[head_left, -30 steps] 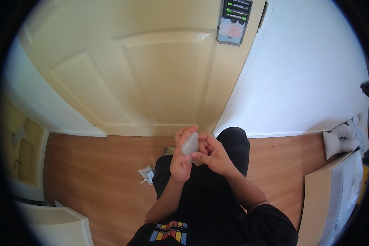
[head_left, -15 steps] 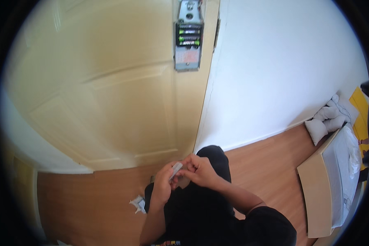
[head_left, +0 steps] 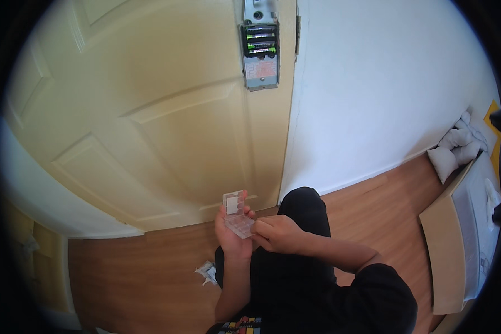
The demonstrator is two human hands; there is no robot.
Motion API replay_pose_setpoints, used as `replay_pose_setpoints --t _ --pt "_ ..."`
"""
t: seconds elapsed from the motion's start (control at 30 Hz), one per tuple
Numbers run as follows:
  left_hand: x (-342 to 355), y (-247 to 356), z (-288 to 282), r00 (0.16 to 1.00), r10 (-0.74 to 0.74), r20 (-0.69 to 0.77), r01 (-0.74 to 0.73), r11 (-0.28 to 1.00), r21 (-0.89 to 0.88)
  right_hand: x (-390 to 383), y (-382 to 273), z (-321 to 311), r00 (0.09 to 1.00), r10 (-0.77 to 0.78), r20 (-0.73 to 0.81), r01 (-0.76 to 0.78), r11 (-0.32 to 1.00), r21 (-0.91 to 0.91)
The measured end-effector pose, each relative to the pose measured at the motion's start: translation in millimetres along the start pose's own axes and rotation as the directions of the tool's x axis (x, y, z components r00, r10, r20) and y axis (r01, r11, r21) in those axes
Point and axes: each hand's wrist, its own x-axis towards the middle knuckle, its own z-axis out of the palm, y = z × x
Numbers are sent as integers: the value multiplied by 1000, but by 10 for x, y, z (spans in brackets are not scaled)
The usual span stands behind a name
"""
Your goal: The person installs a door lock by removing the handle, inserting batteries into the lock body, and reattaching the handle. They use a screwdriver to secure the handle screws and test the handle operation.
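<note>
In my left hand [head_left: 235,244] lies a small clear plastic case [head_left: 240,226], its hinged lid [head_left: 232,204] standing up with a white patch on it. The tray part is divided into compartments; what is in them is too small to tell. My right hand [head_left: 275,232] is at the right edge of the tray, fingers curled in a pinch. Whatever its fingertips hold, if anything, is hidden. Both hands are above my lap, near the foot of the door.
A cream panelled door [head_left: 178,150] carries an uncovered lock unit [head_left: 261,69] with several batteries [head_left: 260,44]. Crumpled plastic packaging [head_left: 207,273] lies on the wooden floor [head_left: 145,273]. Grey cushions [head_left: 445,161] and a large cardboard box [head_left: 445,250] are at the right.
The case was closed between both hands; now its lid is raised and it rests in my left palm. My right fingers have moved to the tray's edge. The view has shifted slightly.
</note>
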Motion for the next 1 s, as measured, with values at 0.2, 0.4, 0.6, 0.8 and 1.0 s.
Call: replay_pose_setpoints --t 0.2,0.4,0.6,0.8,1.0 --pt "15 166 -80 991 99 93 -84 985 -149 982 -88 -1126 924 357 -134 -331 926 184" --pt "24 52 63 984 94 154 -76 990 -121 2376 341 -2033 748 26 -663 -320 890 -325" --pt "20 -34 183 985 71 159 -54 993 -108 2629 165 -1933 701 -131 -701 -313 827 -466" --pt "48 -57 213 978 80 192 -60 993 -106 2679 126 -1942 675 -79 -733 -348 843 -411" --pt "52 -142 267 977 46 209 -28 995 -91 2707 97 -1918 723 11 -690 -369 851 -374"
